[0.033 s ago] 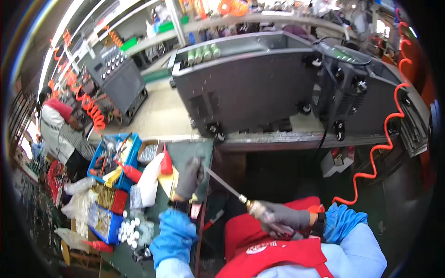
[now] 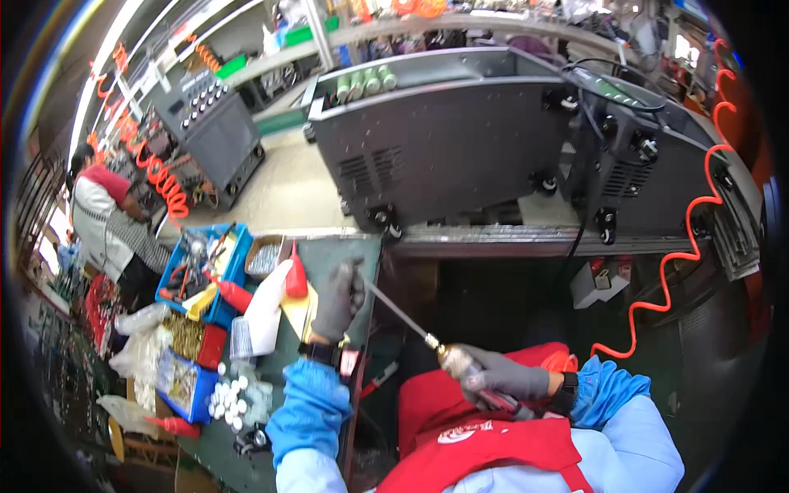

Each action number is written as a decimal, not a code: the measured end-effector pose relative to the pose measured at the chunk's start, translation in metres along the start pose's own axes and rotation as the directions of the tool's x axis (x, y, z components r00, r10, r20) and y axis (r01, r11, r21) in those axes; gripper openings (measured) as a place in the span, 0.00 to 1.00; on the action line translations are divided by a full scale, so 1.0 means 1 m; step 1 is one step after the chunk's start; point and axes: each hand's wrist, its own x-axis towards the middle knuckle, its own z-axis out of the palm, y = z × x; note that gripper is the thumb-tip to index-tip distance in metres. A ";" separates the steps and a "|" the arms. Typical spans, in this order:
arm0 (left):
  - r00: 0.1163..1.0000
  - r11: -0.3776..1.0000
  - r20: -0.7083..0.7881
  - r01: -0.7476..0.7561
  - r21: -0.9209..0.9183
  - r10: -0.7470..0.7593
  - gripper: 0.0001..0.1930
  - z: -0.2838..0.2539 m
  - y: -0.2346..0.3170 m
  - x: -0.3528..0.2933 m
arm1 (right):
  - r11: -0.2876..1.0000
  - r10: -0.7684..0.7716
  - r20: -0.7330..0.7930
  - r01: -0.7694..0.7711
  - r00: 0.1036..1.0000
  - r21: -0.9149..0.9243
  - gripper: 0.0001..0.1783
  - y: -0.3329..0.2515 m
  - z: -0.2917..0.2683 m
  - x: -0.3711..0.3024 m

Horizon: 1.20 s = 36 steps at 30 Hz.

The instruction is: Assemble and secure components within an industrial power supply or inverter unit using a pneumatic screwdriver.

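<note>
In my right hand (image 2: 514, 376), gloved in grey, is a power screwdriver (image 2: 457, 361) with a clear-looking front body and a red rear part; my fingers are wrapped round it. Its long metal bit (image 2: 403, 316) slants up and left to my left hand (image 2: 339, 302). That hand, also in a grey glove, hovers over the right edge of the green worktop (image 2: 316, 394), with curled fingers at the bit's tip. Whatever they pinch is too small to make out. Beside the left hand stand a red squeeze bottle (image 2: 296, 278) and a yellow sheet (image 2: 301, 311).
Left on the worktop are a blue tool bin (image 2: 234, 283), a box of screws (image 2: 265, 256), a blue parts bin (image 2: 201, 398) and white caps (image 2: 230, 403). Ahead, a large dark metal cabinet (image 2: 460, 148) lies on a bench. An orange coiled hose (image 2: 666, 279) hangs right. A person (image 2: 107, 218) works far left.
The view has shifted slightly and sharpened. My left hand sits a little farther up at the bit's tip; the right hand keeps its grip on the screwdriver.
</note>
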 end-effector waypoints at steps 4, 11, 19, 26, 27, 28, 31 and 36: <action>0.980 0.958 0.006 0.194 -0.214 -0.197 0.18 0.019 -0.010 0.013 | 0.997 -0.076 -0.142 0.070 0.987 -0.044 0.44 -0.006 0.006 0.022; 0.798 0.892 0.402 0.367 0.265 -0.448 0.21 0.075 -0.058 -0.013 | 0.969 -0.244 -0.396 0.210 0.885 -0.128 0.40 0.007 -0.003 0.072; 0.850 0.916 0.343 0.382 0.121 -0.400 0.23 0.090 -0.053 -0.018 | 0.981 -0.189 -0.429 0.149 0.883 -0.126 0.37 0.016 -0.019 0.087; 0.859 0.908 0.295 0.405 0.107 -0.418 0.21 0.094 -0.061 -0.006 | 0.980 -0.183 -0.437 0.127 0.881 -0.154 0.41 0.006 -0.028 0.089; 0.860 0.909 0.294 0.404 0.108 -0.417 0.21 0.094 -0.062 -0.002 | 0.980 -0.184 -0.436 0.129 0.881 -0.154 0.41 0.005 -0.028 0.087; 0.895 0.903 0.128 0.415 0.113 -0.427 0.20 0.093 -0.064 0.005 | 0.984 -0.174 -0.436 0.134 0.883 -0.121 0.42 0.004 -0.028 0.083; 0.953 0.964 -0.142 0.265 -0.029 -0.267 0.14 0.088 -0.074 0.034 | 0.983 -0.179 -0.450 0.147 0.875 -0.106 0.44 0.006 -0.031 0.072; 0.912 0.908 -0.244 0.238 -0.344 -0.331 0.11 0.087 -0.072 0.104 | 0.983 -0.182 -0.466 0.147 0.866 -0.111 0.45 0.012 -0.038 0.050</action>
